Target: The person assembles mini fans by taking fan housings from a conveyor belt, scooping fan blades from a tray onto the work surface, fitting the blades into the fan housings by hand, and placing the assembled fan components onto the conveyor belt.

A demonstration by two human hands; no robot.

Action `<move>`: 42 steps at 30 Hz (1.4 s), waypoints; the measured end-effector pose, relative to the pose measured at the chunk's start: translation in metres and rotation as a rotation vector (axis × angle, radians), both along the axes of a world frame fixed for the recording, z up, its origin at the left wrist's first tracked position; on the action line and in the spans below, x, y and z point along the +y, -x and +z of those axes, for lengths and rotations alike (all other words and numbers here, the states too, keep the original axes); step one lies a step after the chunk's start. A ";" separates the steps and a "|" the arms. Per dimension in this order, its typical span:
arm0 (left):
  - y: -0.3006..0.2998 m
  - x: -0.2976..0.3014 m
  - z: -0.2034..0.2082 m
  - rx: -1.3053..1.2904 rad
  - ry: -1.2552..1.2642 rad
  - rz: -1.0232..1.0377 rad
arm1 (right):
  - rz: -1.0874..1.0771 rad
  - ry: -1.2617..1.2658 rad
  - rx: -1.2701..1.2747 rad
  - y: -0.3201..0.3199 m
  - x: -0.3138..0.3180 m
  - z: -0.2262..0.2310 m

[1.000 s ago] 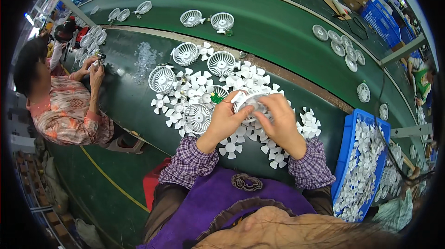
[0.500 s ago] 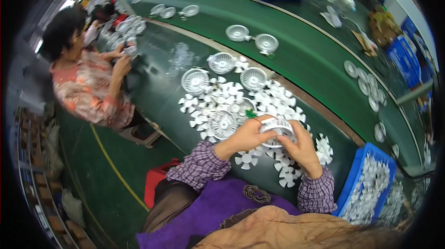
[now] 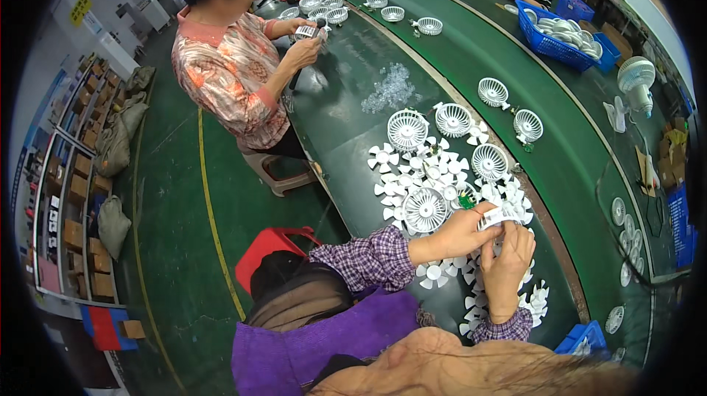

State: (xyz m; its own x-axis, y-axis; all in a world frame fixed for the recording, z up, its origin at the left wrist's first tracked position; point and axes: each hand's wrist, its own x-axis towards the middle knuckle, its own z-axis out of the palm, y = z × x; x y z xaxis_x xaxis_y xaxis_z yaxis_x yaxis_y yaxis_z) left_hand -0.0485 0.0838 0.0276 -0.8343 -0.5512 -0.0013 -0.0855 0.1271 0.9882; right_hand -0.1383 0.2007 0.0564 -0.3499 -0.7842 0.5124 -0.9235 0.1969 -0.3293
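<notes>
Up over the pile, my left hand (image 3: 458,235) is closed round the edge of a white fan housing (image 3: 501,216), which is tilted and partly covered by the fingers. My right hand (image 3: 507,267) has its fingers bent together at the near side of that housing; whatever they pinch is hidden. White fan blades (image 3: 434,167) lie heaped beyond and beneath both hands. Left of the housing, a small green circuit board (image 3: 466,201) shows among them. A round slatted housing (image 3: 426,209) rests on the heap, and another slatted housing (image 3: 407,130) lies farther back.
Beyond the bench runs a green conveyor belt (image 3: 556,167) carrying several housings. Clear small parts (image 3: 392,90) are scattered on the bench. A co-worker (image 3: 228,64) handles a part at the left. A blue bin (image 3: 585,338) stands at the right, a red stool (image 3: 269,254) at the left.
My view has swung left, so the scene sits farther right. My right hand has shifted from gripping the housing's side to fingers bunched at its near side; my left hand still holds it.
</notes>
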 end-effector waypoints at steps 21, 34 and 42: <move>0.002 0.009 0.009 0.022 -0.225 -0.028 | 0.024 0.189 -0.083 0.000 0.009 -0.012; 0.001 -0.013 0.010 0.153 -0.308 -0.090 | 0.163 0.177 -0.598 0.040 0.022 0.009; -0.007 -0.001 0.029 0.090 -0.075 -0.140 | 0.193 0.223 -0.623 0.028 0.024 -0.006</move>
